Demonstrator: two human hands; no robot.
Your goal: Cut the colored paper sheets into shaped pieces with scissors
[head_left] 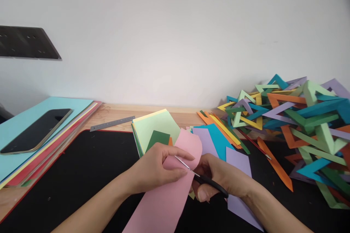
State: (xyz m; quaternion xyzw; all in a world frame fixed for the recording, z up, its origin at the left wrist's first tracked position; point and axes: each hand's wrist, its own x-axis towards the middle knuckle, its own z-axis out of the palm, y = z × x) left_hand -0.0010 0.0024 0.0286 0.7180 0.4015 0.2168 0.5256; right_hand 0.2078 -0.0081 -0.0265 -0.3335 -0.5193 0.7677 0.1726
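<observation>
In the head view, the left hand (153, 165) is pinching a long pink sheet (166, 196) between thumb and fingers, holding it up just above the black mat (90, 167) that is covering the wooden surface (120, 113). The right hand (218, 180) is closed around the black handles of a pair of scissors (201, 177), whose thin blades are lying across the pink sheet, pointing toward the left hand; the blades are meeting the sheet at its right edge. The pink sheet is running from the lower middle of the view up between both hands, its top curling over.

Just behind the hands, a stack of small coloured squares (154, 129) is lying with a dark green piece on top, and lilac and teal pieces (216, 140) are spreading beside it. A metal ruler (112, 123) is resting near the mat's far edge. Far left, a phone (37, 130) is lying on a pile of large coloured sheets (54, 111). To the right, a heap of folded paper triangle frames (300, 123) is filling the corner, with orange and yellow strips (218, 123) near it.
</observation>
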